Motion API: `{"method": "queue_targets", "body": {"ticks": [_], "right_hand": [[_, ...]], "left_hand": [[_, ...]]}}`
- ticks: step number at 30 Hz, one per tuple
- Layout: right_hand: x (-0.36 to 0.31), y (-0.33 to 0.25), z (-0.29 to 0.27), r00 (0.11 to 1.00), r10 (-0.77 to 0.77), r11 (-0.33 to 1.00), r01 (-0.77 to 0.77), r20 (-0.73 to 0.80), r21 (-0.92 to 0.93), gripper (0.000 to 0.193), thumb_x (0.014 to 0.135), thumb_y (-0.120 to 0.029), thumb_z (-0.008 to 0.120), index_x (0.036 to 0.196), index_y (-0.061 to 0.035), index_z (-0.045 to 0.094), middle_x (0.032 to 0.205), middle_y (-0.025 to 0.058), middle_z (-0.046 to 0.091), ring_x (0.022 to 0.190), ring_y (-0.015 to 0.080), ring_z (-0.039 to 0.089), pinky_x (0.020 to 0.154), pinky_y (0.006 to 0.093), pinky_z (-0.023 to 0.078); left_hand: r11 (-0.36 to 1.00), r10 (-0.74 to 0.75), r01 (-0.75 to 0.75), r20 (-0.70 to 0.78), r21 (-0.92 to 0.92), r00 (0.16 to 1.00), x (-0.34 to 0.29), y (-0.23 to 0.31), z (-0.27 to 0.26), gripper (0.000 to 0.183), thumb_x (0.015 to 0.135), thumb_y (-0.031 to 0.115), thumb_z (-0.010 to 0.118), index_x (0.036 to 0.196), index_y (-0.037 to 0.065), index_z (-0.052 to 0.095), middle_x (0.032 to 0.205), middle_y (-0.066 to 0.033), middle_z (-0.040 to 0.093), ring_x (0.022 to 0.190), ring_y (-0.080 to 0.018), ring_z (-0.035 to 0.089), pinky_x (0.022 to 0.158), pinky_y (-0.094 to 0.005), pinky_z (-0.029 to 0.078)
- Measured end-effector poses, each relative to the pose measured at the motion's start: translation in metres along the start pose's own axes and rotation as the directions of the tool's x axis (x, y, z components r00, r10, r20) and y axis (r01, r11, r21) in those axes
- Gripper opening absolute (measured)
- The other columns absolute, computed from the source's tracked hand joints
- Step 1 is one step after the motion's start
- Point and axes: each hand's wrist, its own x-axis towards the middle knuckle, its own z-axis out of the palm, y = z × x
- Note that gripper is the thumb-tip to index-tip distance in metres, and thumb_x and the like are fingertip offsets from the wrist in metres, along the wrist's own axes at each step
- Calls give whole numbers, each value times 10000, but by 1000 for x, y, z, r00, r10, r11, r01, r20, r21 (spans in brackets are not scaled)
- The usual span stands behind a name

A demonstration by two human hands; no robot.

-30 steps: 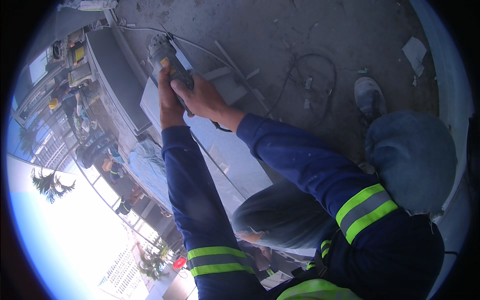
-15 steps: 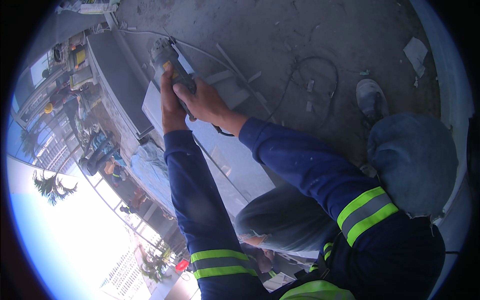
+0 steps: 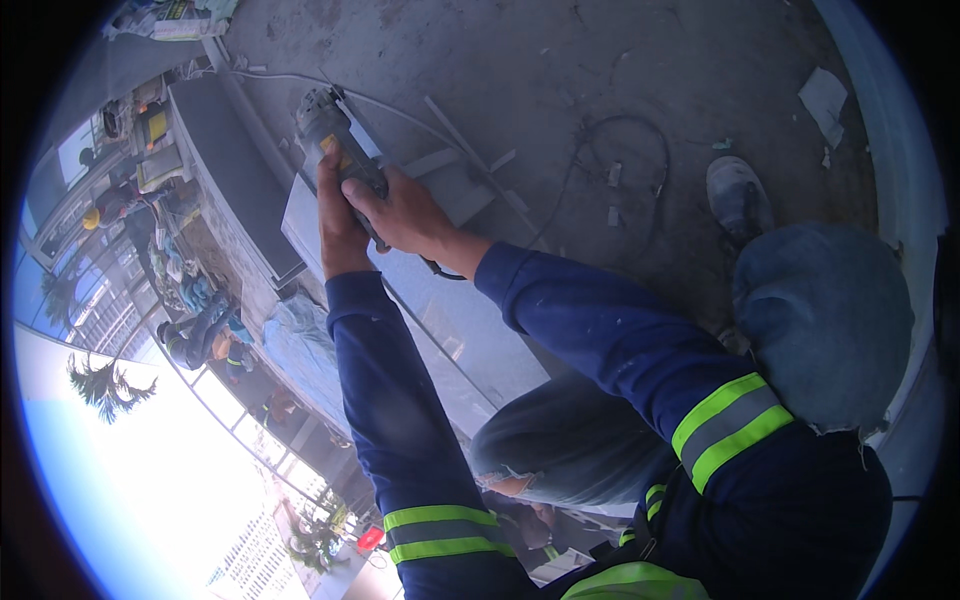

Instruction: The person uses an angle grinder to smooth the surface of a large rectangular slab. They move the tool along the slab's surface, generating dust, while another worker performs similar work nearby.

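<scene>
An angle grinder [image 3: 326, 122] with a grey body and a yellow label is held out in front of me over the far end of a pale flat slab [image 3: 455, 335]. My left hand [image 3: 342, 225] is closed around the side of its body. Behind it, my right hand [image 3: 412, 215] grips the rear of the tool, thumb pointing forward. A dark cord [image 3: 443, 272] comes out beneath my right wrist. The grinder's disc, if fitted, cannot be made out, nor whether it touches the slab.
A long grey ledge [image 3: 225, 165] runs along the left, with blue plastic sheeting [image 3: 298, 335] at its near end. Thin strips [image 3: 445, 122], a loop of cable [image 3: 660, 150] and a white scrap [image 3: 825, 105] lie on the dusty floor. Other people work beyond the ledge, one in a yellow helmet [image 3: 92, 218].
Both hands and the grinder sit slightly lower and left in the picture; the whole view has shifted a little. My grip looks the same. A person at the far left has changed posture.
</scene>
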Motion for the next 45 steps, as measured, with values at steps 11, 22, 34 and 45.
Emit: {"method": "queue_targets", "body": {"ticks": [11, 22, 34, 45], "right_hand": [[-9, -8, -4, 999, 28, 992, -33, 41, 120, 802, 1079, -561, 676, 1456, 137, 560, 1226, 311, 765, 999, 372, 848, 731, 408, 722], [-7, -7, -7, 1000, -17, 995, 17, 3, 99, 699, 1092, -580, 671, 1308, 84, 650, 982, 152, 743, 754, 216, 788, 558, 348, 645], [-2, -16, -8, 999, 42, 994, -45, 34, 102, 628, 1087, -558, 631, 1241, 49, 683, 775, 74, 667, 585, 179, 682, 483, 340, 569], [-4, -24, -10, 998, 47, 992, -52, 42, 118, 604, 1079, -539, 632, 1263, 36, 649, 793, 86, 670, 567, 174, 676, 443, 334, 518]], "left_hand": [[999, 6, -5, 34, -49, 999, -2, -1, -2, 490, 1108, 506, 669, 1304, 58, 683, 1045, -106, 781, 905, -240, 787, 824, -403, 657], [1000, 21, -20, 55, -8, 998, 1, -3, -5, 593, 1070, 572, 709, 1363, 57, 681, 1113, -114, 780, 978, -254, 789, 877, -416, 653], [993, 68, -65, -33, 100, 997, -8, 6, 10, 612, 1097, 566, 655, 1428, 52, 652, 1184, -125, 752, 1047, -269, 755, 918, -437, 614], [996, 74, -70, -55, 61, 996, -11, 8, 14, 585, 1107, 536, 653, 1441, 55, 652, 1212, -112, 747, 1086, -271, 755, 968, -439, 606]]}}
